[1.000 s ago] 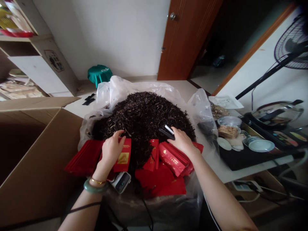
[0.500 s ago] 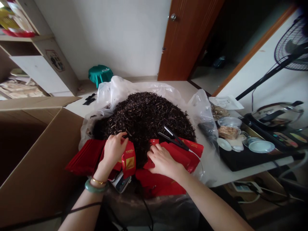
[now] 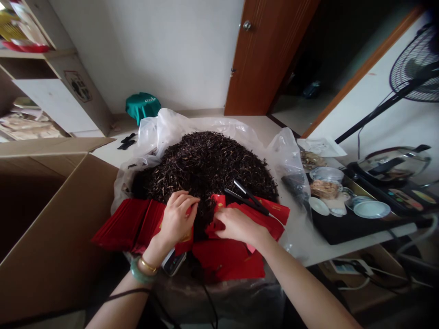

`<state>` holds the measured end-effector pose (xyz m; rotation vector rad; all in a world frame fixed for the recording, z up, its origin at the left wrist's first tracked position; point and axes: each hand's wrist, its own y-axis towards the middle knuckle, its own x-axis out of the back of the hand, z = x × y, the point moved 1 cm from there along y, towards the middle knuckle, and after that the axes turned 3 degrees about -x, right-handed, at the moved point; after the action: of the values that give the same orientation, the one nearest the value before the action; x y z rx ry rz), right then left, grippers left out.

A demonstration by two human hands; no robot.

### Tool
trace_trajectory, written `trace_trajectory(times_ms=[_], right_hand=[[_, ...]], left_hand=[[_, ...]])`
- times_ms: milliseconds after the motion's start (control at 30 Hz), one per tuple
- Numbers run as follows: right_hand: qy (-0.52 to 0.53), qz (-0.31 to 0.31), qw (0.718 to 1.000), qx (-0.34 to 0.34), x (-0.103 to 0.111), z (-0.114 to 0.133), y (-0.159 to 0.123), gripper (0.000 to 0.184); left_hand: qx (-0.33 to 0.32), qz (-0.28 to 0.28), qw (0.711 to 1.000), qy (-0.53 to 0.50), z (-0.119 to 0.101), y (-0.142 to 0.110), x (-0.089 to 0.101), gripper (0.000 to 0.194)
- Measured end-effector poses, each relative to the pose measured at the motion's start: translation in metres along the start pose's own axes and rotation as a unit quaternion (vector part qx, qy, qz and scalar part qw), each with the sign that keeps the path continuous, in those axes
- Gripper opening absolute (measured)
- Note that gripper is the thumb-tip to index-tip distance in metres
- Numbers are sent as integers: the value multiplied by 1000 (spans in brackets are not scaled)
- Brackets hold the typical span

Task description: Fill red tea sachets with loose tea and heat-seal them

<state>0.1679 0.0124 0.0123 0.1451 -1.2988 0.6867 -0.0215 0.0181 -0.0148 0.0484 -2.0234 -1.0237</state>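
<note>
My left hand (image 3: 179, 215) is over a red packet with a gold panel (image 3: 187, 236), hiding most of it. Its fingers are bent and close together; what they hold, if anything, cannot be made out. Beneath that packet a small silver-and-black device (image 3: 174, 262) shows in part. My right hand (image 3: 233, 224) has its fingers closed at the edge of another red packet (image 3: 218, 201), left of a stack of red packets (image 3: 274, 225). A black tong-like tool with a cord (image 3: 252, 200) lies across the stack. Beyond both hands rises a heap of dark dried leaves (image 3: 212, 160).
Clear plastic sheeting (image 3: 164, 125) surrounds the heap. More red packets (image 3: 118, 226) lie at left beside an open cardboard box (image 3: 82, 196). Another red pile (image 3: 229, 260) is near the front. To the right are a dish (image 3: 372, 209), a glass-lidded appliance (image 3: 391, 164) and a fan (image 3: 416, 64).
My left hand has moved right and slightly down, from the leaf heap's edge to over the gold-panelled packet. My right hand's fingers have closed in at the red packet.
</note>
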Motion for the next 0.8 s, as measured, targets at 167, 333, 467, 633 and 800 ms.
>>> trace_trajectory(times_ms=[167, 333, 467, 633, 800], right_hand=[[25, -72, 996, 56, 7, -10, -2, 16], [174, -300, 931, 116, 20, -19, -12, 14], [209, -392, 888, 121, 19, -12, -14, 16], [54, -434, 891, 123, 8, 1, -9, 29], [-45, -492, 858, 138, 3, 6, -5, 31]], left_hand=[[16, 19, 997, -76, -5, 0, 0, 14], [112, 92, 966, -213, -14, -2, -3, 35], [199, 113, 930, -288, -19, -7, -12, 27], [292, 99, 897, -316, -20, -13, -20, 41], [331, 71, 881, -331, -21, -13, -20, 43]])
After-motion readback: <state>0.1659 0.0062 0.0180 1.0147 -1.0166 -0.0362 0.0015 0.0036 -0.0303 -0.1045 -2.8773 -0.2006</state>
